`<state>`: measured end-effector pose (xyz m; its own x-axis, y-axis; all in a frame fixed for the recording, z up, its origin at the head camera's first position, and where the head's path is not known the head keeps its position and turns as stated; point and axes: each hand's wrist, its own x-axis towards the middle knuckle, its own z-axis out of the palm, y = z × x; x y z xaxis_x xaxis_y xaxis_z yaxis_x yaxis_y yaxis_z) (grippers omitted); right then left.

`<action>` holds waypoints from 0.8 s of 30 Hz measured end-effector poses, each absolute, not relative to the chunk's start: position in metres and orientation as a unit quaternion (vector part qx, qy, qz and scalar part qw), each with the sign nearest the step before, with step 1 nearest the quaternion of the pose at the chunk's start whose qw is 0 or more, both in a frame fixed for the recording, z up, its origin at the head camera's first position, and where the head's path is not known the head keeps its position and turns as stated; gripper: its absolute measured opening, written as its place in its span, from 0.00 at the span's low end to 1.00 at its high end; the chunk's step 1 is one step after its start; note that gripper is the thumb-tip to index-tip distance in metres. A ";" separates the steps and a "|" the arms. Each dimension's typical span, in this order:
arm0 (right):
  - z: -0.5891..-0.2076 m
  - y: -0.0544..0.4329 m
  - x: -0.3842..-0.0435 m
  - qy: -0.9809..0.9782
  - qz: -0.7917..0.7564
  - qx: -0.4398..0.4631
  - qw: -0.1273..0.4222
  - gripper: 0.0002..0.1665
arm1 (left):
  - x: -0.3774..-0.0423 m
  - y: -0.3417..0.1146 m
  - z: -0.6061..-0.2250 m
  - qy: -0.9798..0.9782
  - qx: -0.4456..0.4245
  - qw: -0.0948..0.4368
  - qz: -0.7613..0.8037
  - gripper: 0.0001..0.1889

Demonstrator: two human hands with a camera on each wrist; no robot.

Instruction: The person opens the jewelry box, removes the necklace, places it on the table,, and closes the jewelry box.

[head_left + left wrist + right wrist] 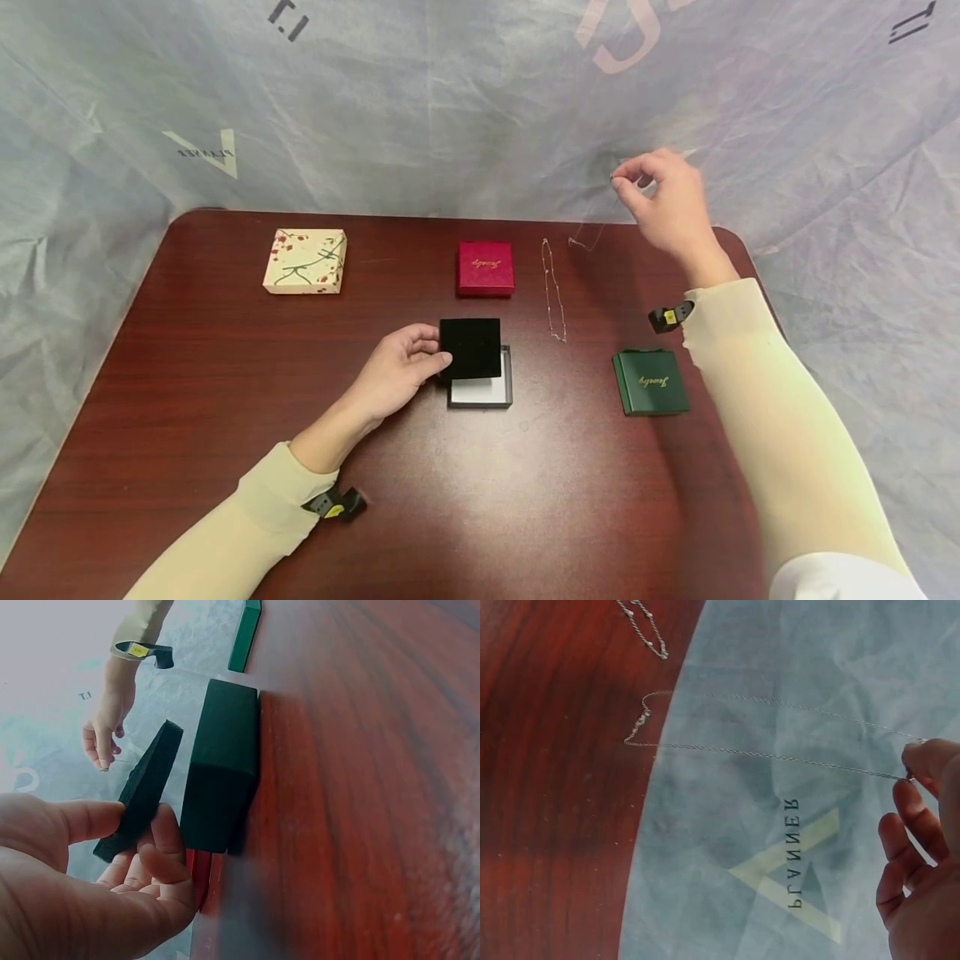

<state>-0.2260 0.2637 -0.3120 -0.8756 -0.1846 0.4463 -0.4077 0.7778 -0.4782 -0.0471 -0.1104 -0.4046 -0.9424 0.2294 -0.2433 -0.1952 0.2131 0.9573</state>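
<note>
My left hand (pixel 397 367) pinches a thin black foam pad (pixel 470 346) between thumb and fingers. Under the pad sits an open dark box (pixel 480 406) with a pale interior, partly hidden by it. In the left wrist view the foam pad (pixel 146 787) is tilted beside the box's dark side (pixel 221 765). My right hand (pixel 667 200) is raised over the table's far right, pinching a fine silver necklace (pixel 780 756) between thumb and forefinger. The chain hangs in a long loop, its lower end close to the tabletop.
A second necklace (pixel 553 292) lies stretched out on the wooden table (pixel 187 375). Behind the open box is a red jewelry box (pixel 486 268). A green jewelry box (pixel 650 382) stands to the right, a cream floral box (pixel 306 261) at the back left. Grey sheeting (pixel 427 108) hangs behind the table.
</note>
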 end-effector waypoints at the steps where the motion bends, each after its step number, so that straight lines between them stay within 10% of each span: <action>1: -0.314 0.264 -0.225 -0.925 0.291 0.161 0.183 0.12 | -0.047 -0.110 -0.404 0.761 0.010 0.169 0.627 0.20; 24: -0.333 0.279 -0.193 -0.937 0.269 0.197 0.100 0.07 | -0.046 -0.111 -0.403 0.762 0.004 0.174 0.624 0.21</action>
